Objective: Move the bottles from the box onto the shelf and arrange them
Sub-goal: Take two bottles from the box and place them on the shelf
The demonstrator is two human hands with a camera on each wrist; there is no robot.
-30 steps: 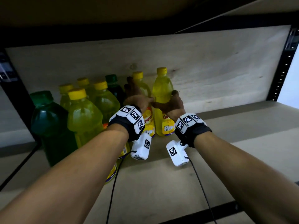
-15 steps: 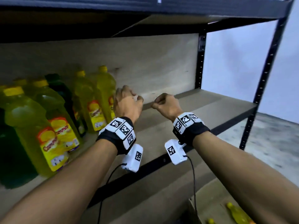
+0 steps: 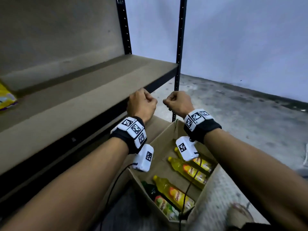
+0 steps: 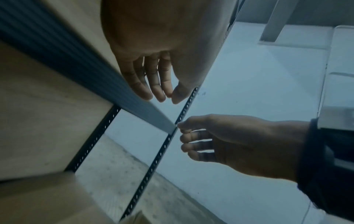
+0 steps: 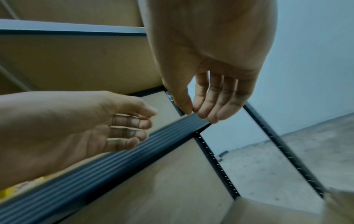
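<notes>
An open cardboard box (image 3: 164,136) stands on the floor below the shelf's front right corner. Three yellow bottles lie in it: one (image 3: 174,192) in front, one (image 3: 188,170) behind it, and one (image 3: 200,162) partly hidden by my right wrist camera. A dark green bottle (image 3: 150,189) lies at their left. My left hand (image 3: 141,104) and right hand (image 3: 178,102) hang side by side above the box, by the shelf's (image 3: 75,97) front edge. The fingers (image 4: 153,84) of the left and the fingers (image 5: 210,98) of the right are loosely curled and hold nothing.
At the far left edge of the shelf board shows the labelled base of a yellow bottle (image 3: 5,97). Black perforated posts (image 3: 179,47) stand at the shelf's right end. Grey concrete floor (image 3: 250,122) and a pale wall lie to the right.
Both hands let go of the yellow bottles on the shelf and drew back to the right. My view swung from the bottle row to the shelf's right end and the box.
</notes>
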